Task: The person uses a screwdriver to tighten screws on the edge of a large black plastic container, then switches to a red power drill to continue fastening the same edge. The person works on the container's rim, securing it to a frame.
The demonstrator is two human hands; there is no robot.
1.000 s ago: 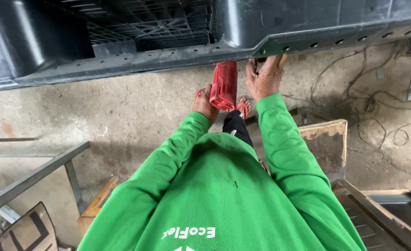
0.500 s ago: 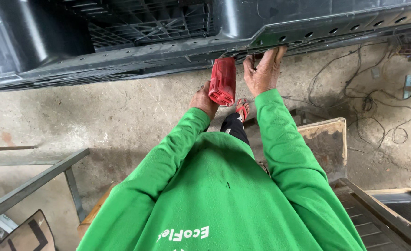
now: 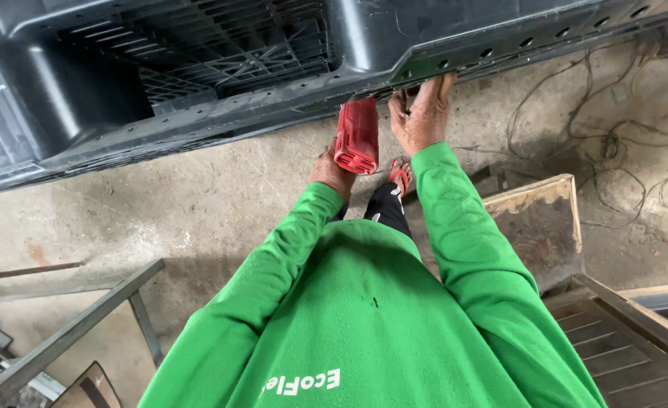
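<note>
Black plastic pallet (image 3: pixel 198 68), tilted on edge, fills the top of the head view, its ribbed underside and deep pockets facing the camera; a row of small holes runs along its lower rail. Below it lies a bare concrete floor (image 3: pixel 198 204).

Left hand (image 3: pixel 332 172): closed around the grip of a red power tool (image 3: pixel 357 136). The fingers are wrapped about the handle and mostly hidden behind the tool's body. The tool points upward, its nose meeting the lower rail of the pallet, just left of the other hand.

Right hand (image 3: pixel 422 115): raised against the same rail, just beside the tool. The fingers are partly curled, their tips pressed up to the rail's edge; whether they pinch a small part cannot be told, since the tips are shaded by the pallet.

Both arms wear bright green sleeves (image 3: pixel 470 242) of a fleece top. Between the forearms show a dark trouser leg and a foot in a red sandal (image 3: pixel 399 175).

Surroundings: a worn wooden box (image 3: pixel 538 227) stands to the right of the person, loose wires (image 3: pixel 613 143) trail across the floor beyond it, and a grey metal frame (image 3: pixel 69 329) crosses the lower left.
</note>
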